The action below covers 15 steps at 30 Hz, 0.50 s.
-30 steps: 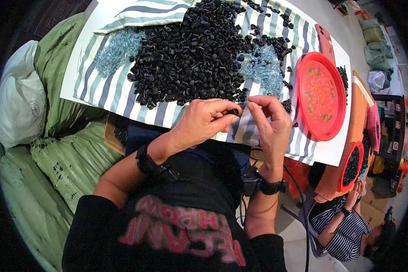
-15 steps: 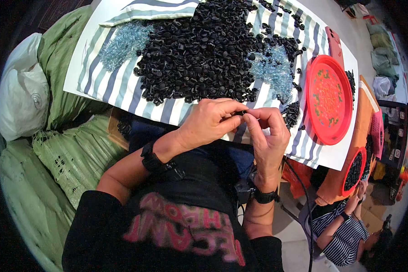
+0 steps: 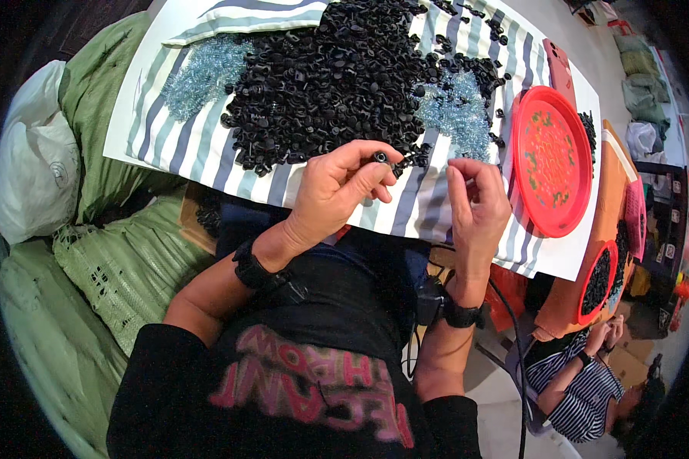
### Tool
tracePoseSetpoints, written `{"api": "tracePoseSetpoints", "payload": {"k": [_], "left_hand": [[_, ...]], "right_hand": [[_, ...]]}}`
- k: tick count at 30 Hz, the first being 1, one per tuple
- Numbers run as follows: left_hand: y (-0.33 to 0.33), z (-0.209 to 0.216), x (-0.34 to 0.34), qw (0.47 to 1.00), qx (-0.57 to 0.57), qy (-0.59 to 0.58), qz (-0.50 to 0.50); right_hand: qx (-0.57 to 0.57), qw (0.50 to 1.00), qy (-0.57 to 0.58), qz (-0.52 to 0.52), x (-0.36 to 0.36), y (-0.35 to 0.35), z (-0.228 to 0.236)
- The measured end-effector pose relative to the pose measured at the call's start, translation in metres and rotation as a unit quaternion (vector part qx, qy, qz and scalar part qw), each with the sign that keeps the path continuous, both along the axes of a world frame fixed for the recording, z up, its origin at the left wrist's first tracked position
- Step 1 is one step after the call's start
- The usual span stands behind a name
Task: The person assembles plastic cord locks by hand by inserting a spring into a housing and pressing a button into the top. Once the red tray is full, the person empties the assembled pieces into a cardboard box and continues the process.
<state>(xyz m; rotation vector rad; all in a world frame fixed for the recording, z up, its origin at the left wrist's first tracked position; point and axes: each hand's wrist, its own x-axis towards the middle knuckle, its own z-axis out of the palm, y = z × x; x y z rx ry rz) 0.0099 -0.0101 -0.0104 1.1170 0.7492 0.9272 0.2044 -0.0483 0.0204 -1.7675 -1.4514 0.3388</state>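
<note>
My left hand [image 3: 333,187] pinches a small round black plastic part [image 3: 380,157] with a hole in its end, between thumb and forefinger. Apart from it, to the right, my right hand [image 3: 478,203] has its thumb and fingertips drawn together over the striped cloth; whatever is in them is too small to make out. A wide heap of small black plastic parts [image 3: 321,92] lies just beyond my left hand. Beyond my right hand is a pile of tiny clear bluish pieces [image 3: 458,115], and a second clear bluish pile [image 3: 207,76] lies left of the heap.
The striped cloth [image 3: 226,164] covers a white table. A red round tray [image 3: 553,218] and a pink phone [image 3: 559,65] lie at the right. Green sacks [image 3: 122,268] crowd the left side. At lower right a person in stripes [image 3: 586,398] sits by a red-rimmed tray [image 3: 582,306] of black parts.
My hands were together at the black part. Now they are apart: the right has moved right, and the left, turned and slightly farther left, keeps the part.
</note>
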Motion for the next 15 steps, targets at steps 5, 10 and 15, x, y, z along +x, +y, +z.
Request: {"api": "tracePoseSetpoints", "payload": {"k": [5, 10, 15], "left_hand": [[0.000, -0.003, 0.002, 1.000, -0.005, -0.004, -0.001], [0.001, -0.004, 0.000, 0.999, 0.019, 0.018, -0.029], [0.001, -0.004, 0.000, 0.998, 0.019, 0.043, -0.045]], "right_hand": [[-0.001, 0.988, -0.148, 0.036, -0.001, 0.014, -0.002], [0.010, 0.981, -0.189, 0.030, -0.001, 0.027, -0.013], [-0.048, 0.974, -0.214, 0.056, -0.002, 0.029, -0.009]]}}
